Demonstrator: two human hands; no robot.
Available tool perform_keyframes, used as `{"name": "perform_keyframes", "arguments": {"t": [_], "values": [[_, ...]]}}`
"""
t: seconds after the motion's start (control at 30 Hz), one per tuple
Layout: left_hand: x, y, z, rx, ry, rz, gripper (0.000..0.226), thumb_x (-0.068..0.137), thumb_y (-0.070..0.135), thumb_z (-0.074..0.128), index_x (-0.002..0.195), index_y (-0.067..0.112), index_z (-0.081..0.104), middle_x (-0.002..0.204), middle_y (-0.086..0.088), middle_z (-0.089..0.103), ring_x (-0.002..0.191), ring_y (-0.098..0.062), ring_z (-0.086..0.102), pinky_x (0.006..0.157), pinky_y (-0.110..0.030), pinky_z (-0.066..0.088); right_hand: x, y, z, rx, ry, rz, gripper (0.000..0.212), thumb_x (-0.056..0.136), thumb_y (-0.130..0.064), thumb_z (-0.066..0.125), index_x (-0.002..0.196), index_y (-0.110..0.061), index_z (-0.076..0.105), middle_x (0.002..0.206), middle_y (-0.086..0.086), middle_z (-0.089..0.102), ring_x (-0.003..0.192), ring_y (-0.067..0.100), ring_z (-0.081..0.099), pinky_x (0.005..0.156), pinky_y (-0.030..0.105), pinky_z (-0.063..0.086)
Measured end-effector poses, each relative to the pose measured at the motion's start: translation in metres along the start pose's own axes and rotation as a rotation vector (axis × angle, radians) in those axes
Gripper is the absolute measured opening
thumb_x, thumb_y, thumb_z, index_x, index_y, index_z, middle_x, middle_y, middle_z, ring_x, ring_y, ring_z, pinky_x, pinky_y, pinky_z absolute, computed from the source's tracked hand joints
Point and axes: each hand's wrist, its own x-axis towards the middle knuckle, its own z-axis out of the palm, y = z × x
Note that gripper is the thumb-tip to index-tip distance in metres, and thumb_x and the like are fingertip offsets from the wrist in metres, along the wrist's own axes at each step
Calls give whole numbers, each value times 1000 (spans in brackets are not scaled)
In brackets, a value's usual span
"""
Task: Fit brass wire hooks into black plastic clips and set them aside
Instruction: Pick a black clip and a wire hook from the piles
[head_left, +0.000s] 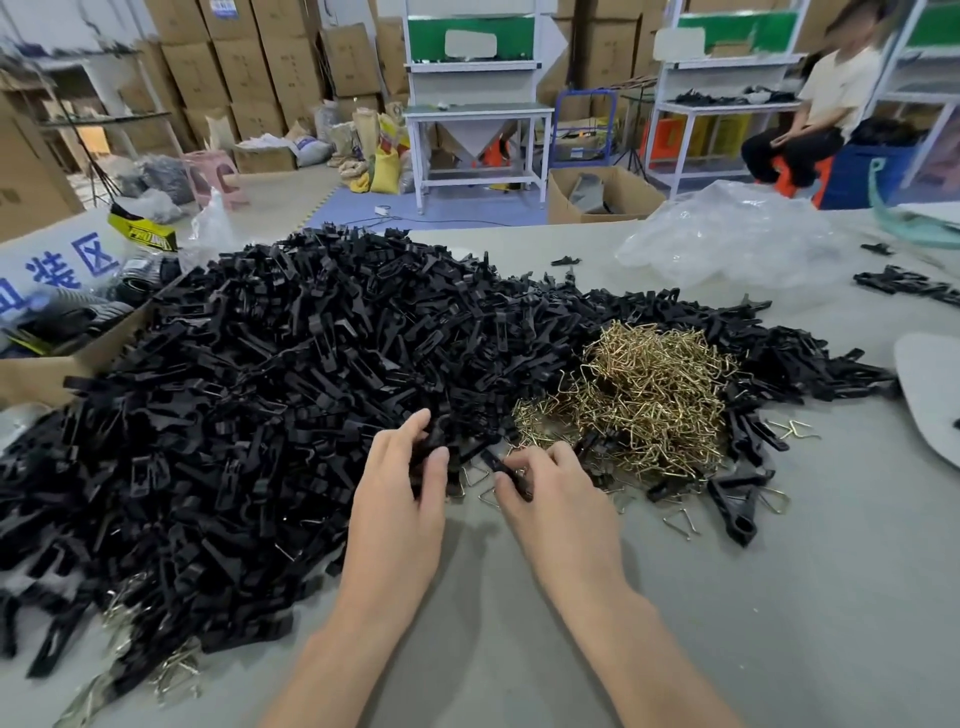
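A white sign (62, 265) at the far left carries large blue Chinese characters: 装区 reads clearly, and another character beside them is cut off at the frame's edge. Just behind it, a yellow card (143, 233) bears black block lettering too tilted and blurred to read. Labels on the cartons (244, 62) at the back are illegible.

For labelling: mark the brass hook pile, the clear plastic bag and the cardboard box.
brass hook pile (649, 395), head view, middle of the heap.
clear plastic bag (727, 239), head view, its crumpled middle.
cardboard box (36, 376), head view, its near wall.
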Motion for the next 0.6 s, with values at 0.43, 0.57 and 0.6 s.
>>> {"name": "perform_keyframes", "arguments": {"t": [0.43, 0.57, 0.6], "values": [[-3, 4, 5, -265, -148, -77, 32, 99, 30, 56, 119, 55, 57, 82, 11, 67, 64, -2, 56, 61, -10, 43, 0, 15, -19, 834, -127, -37, 15, 97, -29, 66, 109, -34, 74, 77, -27, 65, 67, -2, 59, 63, 13, 45], [-4, 10, 2, -362, -238, -101, 34, 104, 24, 47, 128, 45, 58, 93, 20, 70, 82, 1, 63, 74, -8, 45, 0, 11, -21, 1117, -247, 5, 18, 100, -17, 61, 113, -23, 73, 91, -7, 74, 86, 11, 71, 65, 25, 58], [-5, 12, 1, -372, -257, -94, 35, 104, 21, 46, 128, 42, 59, 94, 21, 70, 83, 1, 63, 75, -8, 45, 0, 10, -21, 1183, -254, 21, 18, 101, -14, 60, 113, -19, 72, 94, -3, 75, 87, 14, 72, 68, 26, 59]]}}
